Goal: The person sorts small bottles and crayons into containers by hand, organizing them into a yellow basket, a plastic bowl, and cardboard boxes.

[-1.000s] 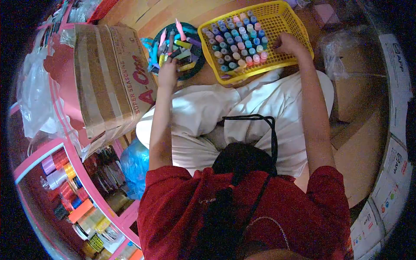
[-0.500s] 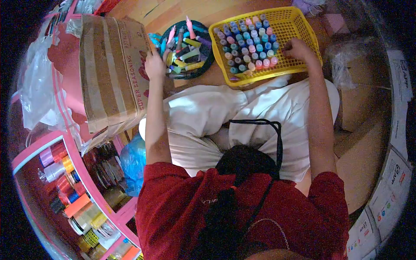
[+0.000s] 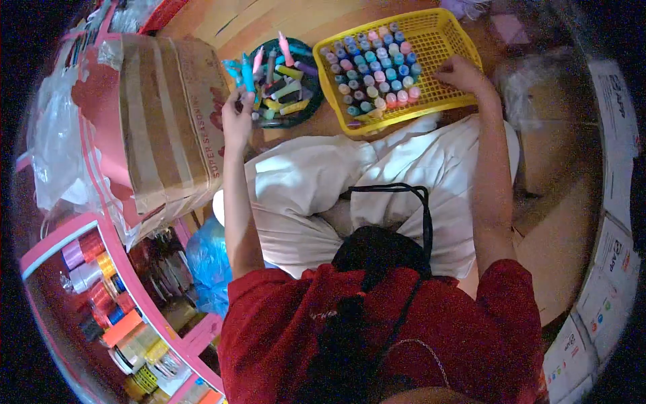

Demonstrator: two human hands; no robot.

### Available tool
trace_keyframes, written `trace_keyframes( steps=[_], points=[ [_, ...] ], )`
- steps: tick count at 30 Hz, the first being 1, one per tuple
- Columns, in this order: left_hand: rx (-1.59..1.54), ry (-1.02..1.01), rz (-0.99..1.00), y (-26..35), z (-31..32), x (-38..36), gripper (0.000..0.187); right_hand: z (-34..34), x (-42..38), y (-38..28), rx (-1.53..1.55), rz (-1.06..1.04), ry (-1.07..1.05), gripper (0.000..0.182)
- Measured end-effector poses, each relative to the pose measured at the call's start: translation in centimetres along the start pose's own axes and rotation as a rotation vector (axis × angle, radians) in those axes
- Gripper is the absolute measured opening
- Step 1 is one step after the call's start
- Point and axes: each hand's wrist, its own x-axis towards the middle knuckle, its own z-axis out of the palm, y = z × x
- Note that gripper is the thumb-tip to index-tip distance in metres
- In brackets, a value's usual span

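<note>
My left hand (image 3: 238, 109) is closed around the lower end of a slim blue tube (image 3: 248, 73) with a narrow tip, held upright. Beside it, a round dark green basket (image 3: 316, 101) holds loose tubes in yellow, grey, pink and other colours, some pointing up. A yellow plastic basket (image 3: 431, 111) stands to the right, with many small bottles (image 3: 378, 67) upright in rows, their tops blue, pink and purple. Over its right part is my right hand (image 3: 460, 73), fingers bent together; whatever they may hold is hidden.
A taped cardboard box (image 3: 168, 108) stands at the left, above a pink shelf (image 3: 114, 249) with ribbon rolls. A blue plastic bag (image 3: 208, 262) lies beside the shelf. White printed boxes (image 3: 609, 269) line the right edge. Clear plastic wrap (image 3: 538, 87) lies right of the yellow basket.
The blue tube now stands clearly visible in my left hand, which has turned and moved slightly down. My right hand stays over the yellow basket. The whole view has shifted a little.
</note>
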Motion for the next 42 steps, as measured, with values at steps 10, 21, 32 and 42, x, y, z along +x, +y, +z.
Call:
trace_keyframes(
  steps=[10,21,32,42],
  points=[
    [-0.247,-0.138,0.405,15.5,14.1,-3.7,0.021,-0.6,-5.7,-10.1,0.628,-0.301,0.195,0.034],
    [-0.047,0.043,0.581,12.7,14.4,-3.5,0.014,2.7,-2.5,-1.3,-0.14,-0.038,0.436,0.036],
    [-0.104,0.036,0.444,8.8,14.0,-5.0,0.013,6.0,-0.1,-2.1,-0.104,-0.035,0.403,0.017],
    [-0.063,0.048,0.443,9.0,13.1,-5.0,0.012,6.1,0.2,-1.7,-0.063,0.013,0.317,0.031]
  ],
)
